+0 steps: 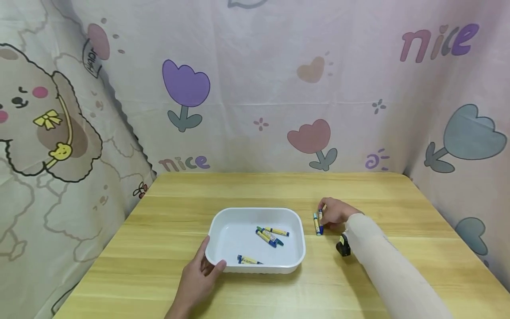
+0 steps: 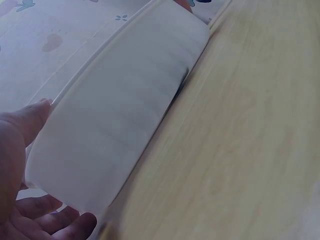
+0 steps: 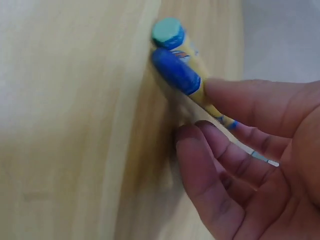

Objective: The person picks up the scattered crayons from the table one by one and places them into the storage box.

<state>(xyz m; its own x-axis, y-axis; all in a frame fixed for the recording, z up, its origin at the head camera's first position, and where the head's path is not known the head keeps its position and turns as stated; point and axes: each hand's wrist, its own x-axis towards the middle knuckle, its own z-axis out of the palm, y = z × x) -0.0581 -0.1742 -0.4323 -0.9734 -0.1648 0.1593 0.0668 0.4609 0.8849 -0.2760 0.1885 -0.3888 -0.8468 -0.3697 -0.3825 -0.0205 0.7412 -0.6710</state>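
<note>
On the table stands a white plastic tray. My left hand grips its near left corner, the thumb at the rim and the fingers around the outside. Inside the tray lie several crayons in yellow and blue wrappers. To the right of the tray, my right hand is at a dark-blue crayon, with the thumb against its wrapper and the other fingers curled at its far side. Right alongside that one lies a light-green crayon. The right fingers partly hide both wrappers in the right wrist view.
The wooden table reaches back to a patterned cloth, which also hangs at both sides. A small black device is at the right wrist, below the pale sleeve.
</note>
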